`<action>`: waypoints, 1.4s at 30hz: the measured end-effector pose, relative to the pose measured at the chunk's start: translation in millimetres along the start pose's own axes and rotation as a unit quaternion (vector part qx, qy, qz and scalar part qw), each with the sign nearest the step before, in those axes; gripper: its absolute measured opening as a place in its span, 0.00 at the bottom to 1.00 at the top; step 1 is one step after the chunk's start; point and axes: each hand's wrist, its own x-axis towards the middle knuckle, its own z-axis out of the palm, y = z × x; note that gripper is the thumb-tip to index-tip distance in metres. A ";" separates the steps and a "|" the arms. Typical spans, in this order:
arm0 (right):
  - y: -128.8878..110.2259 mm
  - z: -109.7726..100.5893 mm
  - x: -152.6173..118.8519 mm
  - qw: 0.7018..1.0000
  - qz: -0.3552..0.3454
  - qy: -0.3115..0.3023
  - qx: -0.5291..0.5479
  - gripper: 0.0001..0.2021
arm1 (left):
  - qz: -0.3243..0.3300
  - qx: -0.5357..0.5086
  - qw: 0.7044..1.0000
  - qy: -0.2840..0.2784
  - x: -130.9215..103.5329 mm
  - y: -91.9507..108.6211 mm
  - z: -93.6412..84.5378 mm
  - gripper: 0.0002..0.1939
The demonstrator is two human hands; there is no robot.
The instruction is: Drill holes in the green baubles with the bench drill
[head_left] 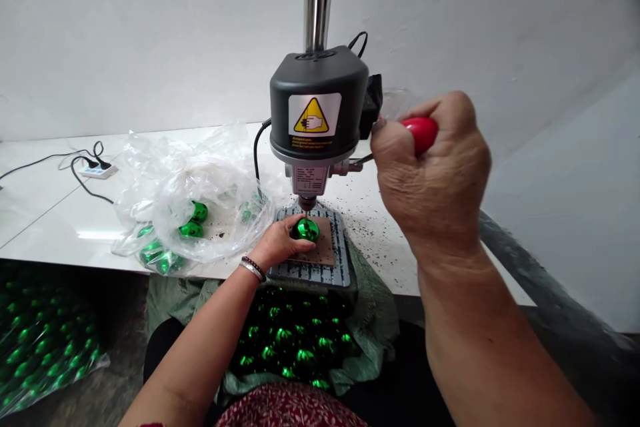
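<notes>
Drill press (320,83), dark grey with shiny metal column (319,0) | right hand (435,173) closed round smooth red knob (423,135) | left hand (277,243) gripping glossy round green ball (308,229), thumb opposite fingers | ball on flat brown board (325,252) below dark chuck (307,202); likely light, slick, fragile: hold gently, low on sides

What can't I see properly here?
In the head view:
Red knob: partly hidden by the right grip.
Drill bit: tip too small to tell if it's inside the green ball.
Silver nameplate: print mostly too small to read.
Metal column: top cut off by the upper edge.
</notes>
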 end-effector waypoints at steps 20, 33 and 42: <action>23.9 0.7 -51.9 0.977 -0.172 0.106 -0.073 0.06 | 0.013 0.012 1.000 -0.005 0.2 -6.2 -1.6 0.37; 30.9 6.2 -77.3 0.983 -0.138 0.109 -0.046 0.04 | 0.031 -0.013 0.999 -0.007 4.5 -15.1 1.3 0.34; 35.6 10.3 -87.4 0.987 -0.122 0.107 0.011 0.04 | 0.049 -0.011 0.999 0.003 3.4 -15.4 2.6 0.31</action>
